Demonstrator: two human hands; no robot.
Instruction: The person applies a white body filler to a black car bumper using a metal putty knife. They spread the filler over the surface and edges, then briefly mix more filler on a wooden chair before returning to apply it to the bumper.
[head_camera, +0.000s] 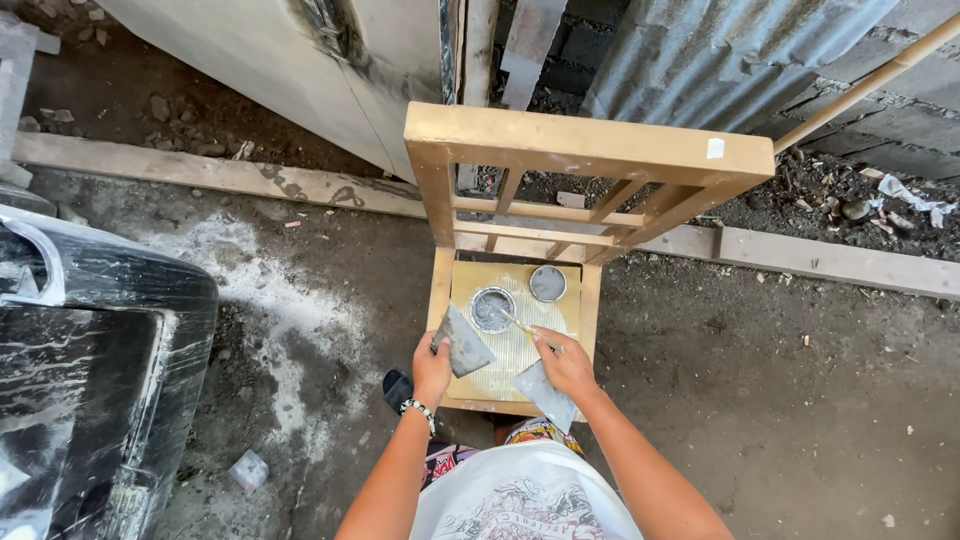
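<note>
From the head camera, looking straight down, both bare arms reach over the seat of a wooden chair (520, 150). The left hand (432, 368), with a beaded bracelet (418, 408) on its wrist, has its fingers clenched round the handle of a grey putty knife (464, 343), whose blade fans out just past the fingertips towards the tins. The right hand (566, 366) is closed too: its fingers pinch a thin stick (522, 326) that runs from the fingertips up into the open tin (492, 308), and the same hand seems to grip a second scraper (547, 394), its blade lying under the palm and pointing back towards the person's body; how firmly it is held I cannot tell. The tin of grey paste sits just beyond the fingers of both hands, on a yellowish board (515, 345) laid on the seat. Its round lid (547, 283) rests beside it, further from the fingers. To the left of the left hand stands something black wrapped in plastic film (90, 370)
</note>
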